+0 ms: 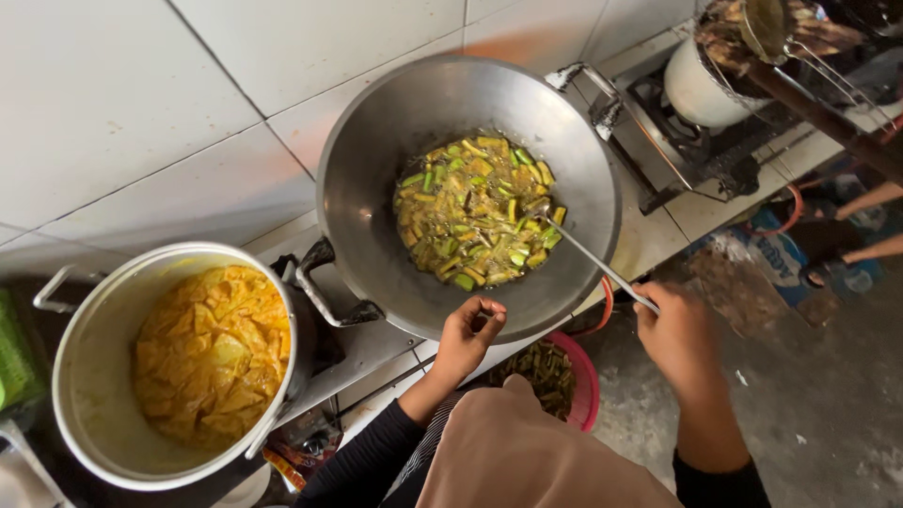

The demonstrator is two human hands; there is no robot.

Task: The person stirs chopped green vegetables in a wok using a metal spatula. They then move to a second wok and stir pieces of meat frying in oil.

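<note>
A person's right hand [679, 331] grips a long metal ladle [588, 254] whose bowl sits in the wok [376, 141] of green and yellow vegetables; the left hand [467, 334], fingers curled on nothing, hovers at the wok's six o'clock rim. A pot [89, 376] of yellow curry stands at eight o'clock.

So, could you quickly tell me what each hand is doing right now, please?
Left hand: closed, fingers curled at the wok rim.
Right hand: closed on the ladle.

Pink basket [585, 376] half hidden under wok [376, 141].
</note>
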